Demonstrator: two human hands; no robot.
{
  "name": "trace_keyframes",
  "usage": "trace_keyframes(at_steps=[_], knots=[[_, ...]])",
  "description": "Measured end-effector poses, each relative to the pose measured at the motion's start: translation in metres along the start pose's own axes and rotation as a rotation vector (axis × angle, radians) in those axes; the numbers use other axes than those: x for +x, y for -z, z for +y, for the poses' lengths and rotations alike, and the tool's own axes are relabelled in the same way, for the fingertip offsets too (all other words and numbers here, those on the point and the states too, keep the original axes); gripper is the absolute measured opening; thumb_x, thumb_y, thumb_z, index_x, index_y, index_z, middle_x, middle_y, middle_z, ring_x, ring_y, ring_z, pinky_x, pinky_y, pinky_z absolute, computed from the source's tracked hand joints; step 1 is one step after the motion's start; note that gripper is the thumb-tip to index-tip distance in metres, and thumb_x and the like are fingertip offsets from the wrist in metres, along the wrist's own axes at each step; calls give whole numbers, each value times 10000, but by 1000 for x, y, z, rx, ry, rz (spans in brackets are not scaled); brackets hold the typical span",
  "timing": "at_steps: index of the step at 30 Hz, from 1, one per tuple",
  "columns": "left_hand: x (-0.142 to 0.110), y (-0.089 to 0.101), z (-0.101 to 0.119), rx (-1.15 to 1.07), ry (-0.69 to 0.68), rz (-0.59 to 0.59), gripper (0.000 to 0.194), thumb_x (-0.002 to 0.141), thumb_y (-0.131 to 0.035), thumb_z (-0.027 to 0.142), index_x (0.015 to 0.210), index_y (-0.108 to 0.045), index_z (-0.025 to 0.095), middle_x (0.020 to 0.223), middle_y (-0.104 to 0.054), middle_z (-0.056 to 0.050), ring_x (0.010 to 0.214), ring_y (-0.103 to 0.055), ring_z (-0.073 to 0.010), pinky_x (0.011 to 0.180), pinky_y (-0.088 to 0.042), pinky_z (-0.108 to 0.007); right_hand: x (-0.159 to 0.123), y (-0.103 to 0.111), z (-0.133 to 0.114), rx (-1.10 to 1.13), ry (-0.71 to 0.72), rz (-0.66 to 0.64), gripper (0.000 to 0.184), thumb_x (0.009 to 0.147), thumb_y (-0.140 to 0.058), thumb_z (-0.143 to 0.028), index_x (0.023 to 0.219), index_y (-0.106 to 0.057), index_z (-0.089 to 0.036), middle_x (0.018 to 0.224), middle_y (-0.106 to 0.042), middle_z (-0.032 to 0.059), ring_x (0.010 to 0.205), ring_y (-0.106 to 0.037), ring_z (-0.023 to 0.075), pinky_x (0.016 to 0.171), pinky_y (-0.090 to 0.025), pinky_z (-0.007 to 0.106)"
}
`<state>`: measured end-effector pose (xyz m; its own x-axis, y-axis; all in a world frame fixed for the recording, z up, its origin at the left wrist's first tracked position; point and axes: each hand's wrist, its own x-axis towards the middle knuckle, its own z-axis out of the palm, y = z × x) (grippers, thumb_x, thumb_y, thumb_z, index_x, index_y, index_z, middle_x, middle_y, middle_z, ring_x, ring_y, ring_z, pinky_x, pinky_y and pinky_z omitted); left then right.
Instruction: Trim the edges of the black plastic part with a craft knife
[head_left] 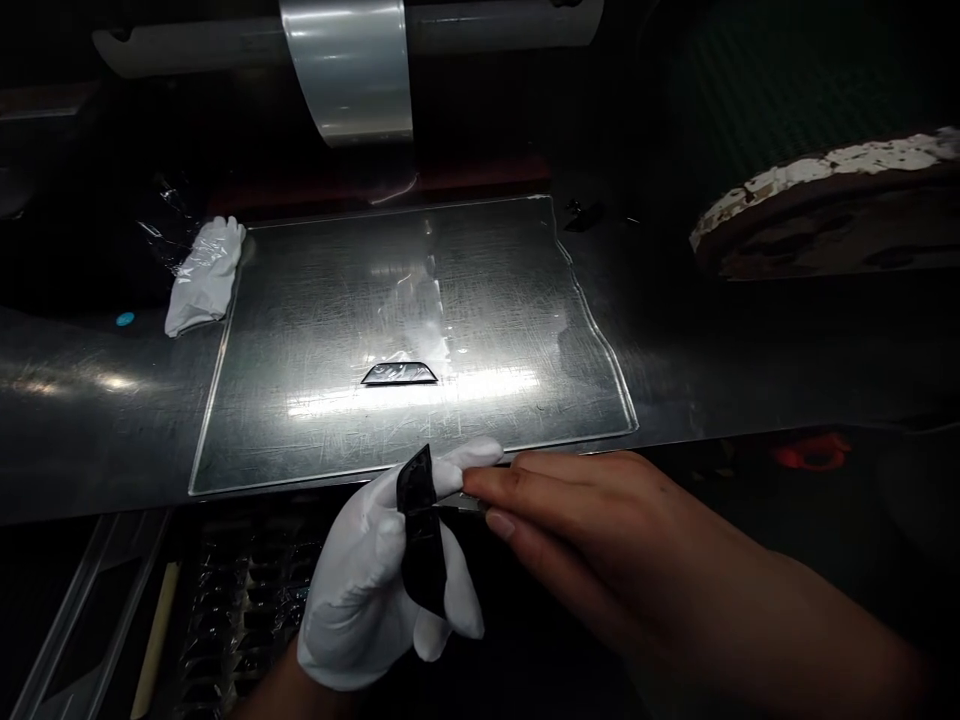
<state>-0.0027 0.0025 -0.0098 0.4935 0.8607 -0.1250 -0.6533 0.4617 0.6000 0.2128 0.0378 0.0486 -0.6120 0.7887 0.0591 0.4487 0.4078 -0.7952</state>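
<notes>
My left hand (360,580), in a white glove, grips a glossy black trapezoid piece (424,545), tilted nearly upright between thumb and fingers. Bare and coming in from the right, my right hand (592,530) pinches a thin, metallic, blade-like tool (463,503). Its tip meets the edge of the black piece, or lies very close to it; most of the tool is hidden by my fingers. A second trapezoid piece (399,374), dark-rimmed with a shiny face, lies on the clear sheet (315,290) beyond my hands.
A white glove (204,275) lies left of the sheet, near a blue round sticker (125,319). Across the back runs a bar with a hanging film strip (360,75). Below the table edge sits a tray of several dark pieces (247,610). A large rounded object (832,200) stands right.
</notes>
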Motion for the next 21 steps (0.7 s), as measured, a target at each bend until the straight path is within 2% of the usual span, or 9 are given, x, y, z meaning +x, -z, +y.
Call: trace_keyframes(at_steps=[8, 12, 14, 16, 18, 19, 21], knots=[[1, -3, 1, 26, 42, 15, 538, 1070, -482, 452, 1490, -538, 120, 633, -730, -46, 356, -446, -45, 382, -269, -150, -2, 2, 0, 44, 6, -26, 434, 1063, -582, -212, 1465, -586, -375, 1186, -778, 10, 1003, -758, 231, 855, -646, 373], [0, 0, 1, 28, 21, 33, 507, 1063, -499, 446, 1463, -566, 142, 681, -743, -57, 368, -453, -49, 389, -296, -157, 0, 4, 6, 135, -47, -28, 433, 1043, -638, -258, 1452, -602, -395, 1281, -750, 0, 1160, -713, 252, 1011, -597, 421], [-2, 1, 3, 35, 18, 89, 490, 1056, -513, 448, 1449, -585, 164, 693, -735, -54, 391, -468, -52, 407, -304, -163, 0, 1, 10, 325, -140, -46, 429, 1036, -649, -281, 1447, -612, -396, 1277, -738, 10, 1186, -691, 240, 1018, -588, 401], [-3, 3, 6, 45, 13, 148, 479, 1052, -515, 459, 1435, -604, 185, 700, -722, -47, 416, -480, -53, 432, -313, -173, -1, -7, 15, 682, -241, -49, 401, 1066, -589, -315, 1460, -600, -390, 1156, -738, 27, 972, -724, 175, 792, -632, 289], [-5, 6, 10, 46, -11, 171, 447, 1046, -525, 461, 1389, -646, 202, 716, -711, -39, 428, -474, -47, 451, -327, -185, -2, -18, 20, 1064, -290, -7, 377, 1096, -520, -356, 1466, -594, -350, 1013, -718, 30, 681, -657, 97, 540, -554, 183], [-5, 7, 12, 44, -11, 173, 435, 1044, -529, 461, 1373, -659, 209, 720, -708, -36, 430, -468, -44, 459, -334, -190, -3, -24, 22, 1211, -292, 24, 370, 1102, -504, -372, 1457, -597, -321, 971, -713, 32, 596, -611, 75, 482, -515, 161], [-5, 9, 14, 42, 15, 182, 416, 1040, -538, 462, 1356, -675, 229, 745, -716, -40, 438, -459, -43, 459, -332, -193, -5, -35, 25, 1370, -277, 75, 352, 1106, -499, -377, 1417, -618, -262, 947, -728, 50, 546, -592, 64, 477, -523, 164]])
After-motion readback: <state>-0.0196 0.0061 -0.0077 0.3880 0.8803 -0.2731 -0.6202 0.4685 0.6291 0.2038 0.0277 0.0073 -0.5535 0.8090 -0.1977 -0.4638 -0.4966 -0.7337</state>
